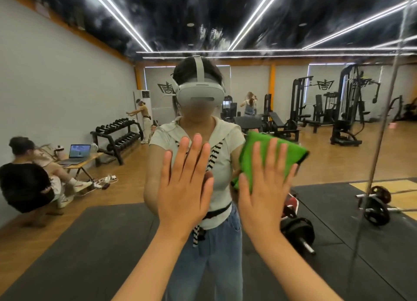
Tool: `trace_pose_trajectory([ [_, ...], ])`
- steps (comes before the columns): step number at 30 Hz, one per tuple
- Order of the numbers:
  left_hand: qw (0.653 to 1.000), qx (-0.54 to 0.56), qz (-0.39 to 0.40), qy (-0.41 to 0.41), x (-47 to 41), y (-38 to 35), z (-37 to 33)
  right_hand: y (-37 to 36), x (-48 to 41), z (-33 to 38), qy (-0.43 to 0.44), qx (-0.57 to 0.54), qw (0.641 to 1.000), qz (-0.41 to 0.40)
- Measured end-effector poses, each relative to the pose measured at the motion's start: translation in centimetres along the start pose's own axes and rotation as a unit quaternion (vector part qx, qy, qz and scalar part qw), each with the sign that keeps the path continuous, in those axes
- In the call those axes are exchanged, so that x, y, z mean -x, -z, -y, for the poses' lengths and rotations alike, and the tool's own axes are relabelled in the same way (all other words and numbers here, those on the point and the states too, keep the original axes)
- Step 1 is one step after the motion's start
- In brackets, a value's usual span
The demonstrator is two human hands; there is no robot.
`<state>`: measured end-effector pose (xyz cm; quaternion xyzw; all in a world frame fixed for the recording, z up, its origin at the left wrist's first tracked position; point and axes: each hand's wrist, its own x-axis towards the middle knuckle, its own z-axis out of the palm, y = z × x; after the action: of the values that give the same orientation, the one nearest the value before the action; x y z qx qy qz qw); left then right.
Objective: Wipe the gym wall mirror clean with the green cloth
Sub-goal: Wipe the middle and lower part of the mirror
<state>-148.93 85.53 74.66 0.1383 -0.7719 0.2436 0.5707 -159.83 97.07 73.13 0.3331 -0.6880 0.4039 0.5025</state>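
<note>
head view: the wall mirror [327,170] fills the frame. the green cloth [291,153] lies on the glass, pressed there by the right hand [264,188] with straight, spread fingers. just left of the cloth, the left hand [184,188] is splayed flat on the glass, grasping nothing. reflected: dumbbell rack [117,136] and laptop [79,153] far left of the cloth, weight machines [347,106] above right, barbell [376,201] below right, black mats [90,244] below, light strips [255,14] above.

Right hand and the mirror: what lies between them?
The green cloth, pressed to the mirror under the flat right hand; the head view shows it.
</note>
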Motion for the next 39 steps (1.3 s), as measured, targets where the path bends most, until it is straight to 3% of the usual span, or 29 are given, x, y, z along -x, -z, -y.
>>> trace_pose_trajectory([
  [4,1.000,0.016,-0.004,-0.006,0.0,0.2,0.1,-0.4,1.8,-1.1,0.251,0.012,0.966,0.065],
  [6,1.000,0.003,-0.008,-0.010,0.0,0.2,0.1,0.5,-0.2,-3.7,0.298,0.041,0.952,0.055],
  [9,1.000,-0.013,-0.014,-0.005,-0.1,0.1,0.0,2.0,-4.4,-5.5,0.138,0.020,0.990,0.018],
  [12,1.000,-0.016,-0.015,0.001,-0.1,0.1,-0.1,1.3,-5.0,-2.3,0.000,-0.010,1.000,-0.025],
  [14,1.000,-0.017,-0.017,-0.003,0.0,0.2,-0.1,0.2,-3.2,-0.5,0.037,-0.008,0.999,-0.023],
  [17,1.000,-0.018,-0.008,-0.001,-0.1,0.2,-0.1,0.3,-1.5,-1.6,0.191,0.017,0.981,0.024],
  [19,1.000,-0.012,-0.002,0.002,0.0,0.1,0.0,1.1,-3.1,-3.8,0.249,0.041,0.967,0.032],
  [20,1.000,-0.010,0.001,0.003,0.0,0.1,0.0,1.5,-4.3,-4.6,0.232,0.046,0.971,0.027],
  [24,1.000,-0.008,-0.001,0.007,0.0,0.0,-0.2,2.0,-8.0,-3.3,0.011,0.007,0.999,-0.038],
  [25,1.000,-0.007,-0.001,0.008,0.0,0.0,-0.2,1.6,-8.1,-1.9,0.002,0.014,0.999,-0.043],
  [29,1.000,-0.005,-0.005,0.006,0.1,0.1,-0.2,0.5,-7.4,0.8,0.209,0.042,0.977,0.014],
  [31,1.000,-0.004,-0.007,0.006,0.0,0.1,-0.2,1.3,-8.7,-0.3,0.254,0.055,0.965,0.022],
  [33,1.000,-0.007,-0.011,0.006,0.0,0.2,-0.2,2.0,-10.6,-1.3,0.211,0.063,0.975,0.009],
  [36,1.000,-0.008,-0.010,0.008,0.0,0.2,-0.3,2.3,-12.6,0.0,0.076,0.027,0.997,-0.018],
  [37,1.000,-0.008,-0.008,0.008,0.0,0.2,-0.3,2.0,-12.7,1.4,0.058,0.025,0.998,-0.020],
  [39,1.000,-0.006,-0.007,0.008,0.0,0.2,-0.3,1.2,-12.5,4.2,0.103,0.023,0.994,-0.012],
])
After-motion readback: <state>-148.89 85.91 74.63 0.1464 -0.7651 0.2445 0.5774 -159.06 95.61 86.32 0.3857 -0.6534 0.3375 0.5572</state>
